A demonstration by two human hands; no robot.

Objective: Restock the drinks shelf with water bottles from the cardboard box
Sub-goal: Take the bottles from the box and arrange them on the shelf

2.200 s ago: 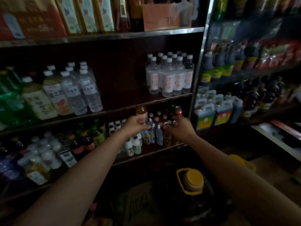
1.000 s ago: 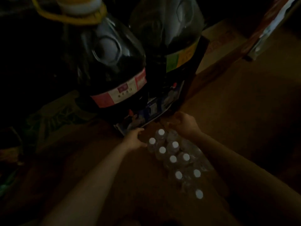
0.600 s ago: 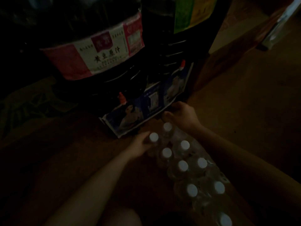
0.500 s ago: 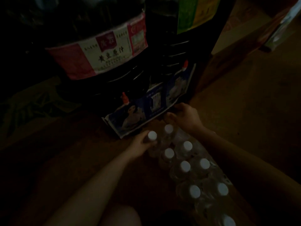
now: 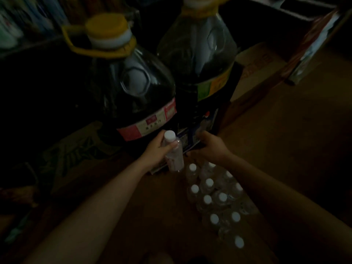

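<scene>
The scene is very dark. My left hand (image 5: 157, 149) grips a small clear water bottle (image 5: 174, 158) with a white cap, lifted above the rest and tilted. Below it, several white-capped water bottles (image 5: 215, 195) stand packed together in two rows on the brown floor. My right hand (image 5: 209, 147) reaches to the far end of that pack, fingers curled at the blue printed flap (image 5: 192, 141); what it holds is too dark to tell.
Two big oil jugs (image 5: 129, 88) with yellow handles and caps stand right behind the pack, the second jug (image 5: 200, 54) to the right. A cardboard box (image 5: 255, 67) lies behind them at the right. Dim shelf goods show at the upper left.
My left hand has pulled one bottle up out of the pack. The view has tilted up and shows the jug tops again. Earlier, both hands were at the drinks shelf.
</scene>
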